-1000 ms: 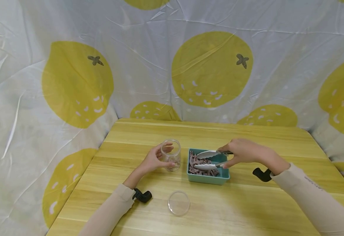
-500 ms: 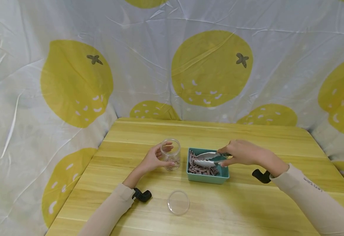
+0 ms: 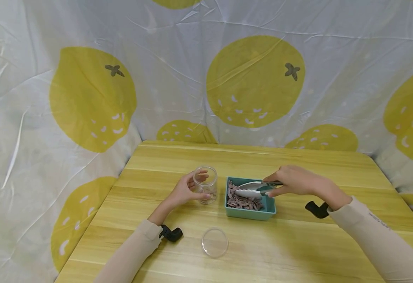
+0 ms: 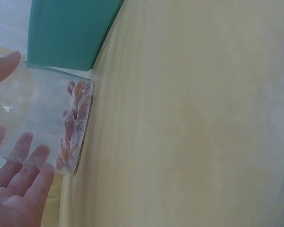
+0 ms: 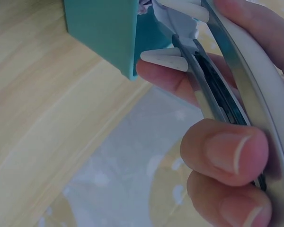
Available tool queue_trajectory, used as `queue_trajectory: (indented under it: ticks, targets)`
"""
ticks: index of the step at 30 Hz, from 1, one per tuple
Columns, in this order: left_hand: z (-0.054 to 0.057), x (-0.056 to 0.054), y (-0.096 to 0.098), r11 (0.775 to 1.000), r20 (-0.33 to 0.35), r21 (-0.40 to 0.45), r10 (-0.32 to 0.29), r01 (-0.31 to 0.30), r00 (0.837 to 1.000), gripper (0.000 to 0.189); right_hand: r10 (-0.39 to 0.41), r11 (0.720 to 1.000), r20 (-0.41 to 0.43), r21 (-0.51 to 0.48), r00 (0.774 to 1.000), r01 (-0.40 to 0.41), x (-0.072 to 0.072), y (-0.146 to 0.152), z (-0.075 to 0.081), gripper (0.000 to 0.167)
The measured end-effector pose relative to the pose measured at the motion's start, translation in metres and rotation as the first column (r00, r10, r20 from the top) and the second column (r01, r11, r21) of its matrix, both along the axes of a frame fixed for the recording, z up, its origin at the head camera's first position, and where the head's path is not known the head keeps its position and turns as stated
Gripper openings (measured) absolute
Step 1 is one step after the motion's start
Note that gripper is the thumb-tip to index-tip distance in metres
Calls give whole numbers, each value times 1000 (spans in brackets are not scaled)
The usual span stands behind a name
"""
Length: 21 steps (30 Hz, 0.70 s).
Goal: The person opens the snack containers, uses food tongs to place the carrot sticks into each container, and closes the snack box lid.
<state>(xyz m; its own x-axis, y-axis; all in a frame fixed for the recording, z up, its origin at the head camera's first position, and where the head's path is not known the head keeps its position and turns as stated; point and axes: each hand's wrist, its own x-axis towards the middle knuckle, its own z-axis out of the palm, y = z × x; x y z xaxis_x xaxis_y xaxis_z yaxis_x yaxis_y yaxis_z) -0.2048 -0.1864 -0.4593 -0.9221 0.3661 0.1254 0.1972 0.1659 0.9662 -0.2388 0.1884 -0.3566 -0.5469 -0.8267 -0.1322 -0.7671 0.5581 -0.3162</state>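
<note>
My left hand holds a clear round jar upright on the table, thumb on the near side and fingers behind. In the left wrist view a thin layer of reddish-brown strips, dusted with white powder, covers the jar's bottom. To its right stands a teal rectangular box with many similar strips, heaped mostly at its left. My right hand grips metal tongs with pale tips, which reach into the box over the strips. Whether the tips pinch any strip cannot be made out.
A clear round lid lies flat on the wooden table, nearer me than the jar. Behind the table and along its sides hangs a white cloth printed with yellow lemons. Each wrist carries a black camera mount.
My right hand has squeezed the tongs, so their tips are closer together, and they have shifted slightly within the box. The left hand and the jar have stayed in place.
</note>
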Motion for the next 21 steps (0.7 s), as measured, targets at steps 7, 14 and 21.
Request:
queue_trajectory:
  ticks: [7,14,21]
  targets:
    - [0,0,0,1000,6,-3,-4,4,1000,77,-10,999,44,-30,999,12,1,8,5,55]
    - [0,1,0,1000,7,-13,-1,1,1000,77,-39,999,77,-17,996,40,2,12,11,58]
    - [-5,-3,-1,1000,21,-11,11,-10,1000,78,-25,999,87,-30,996,28,1,16,16,61]
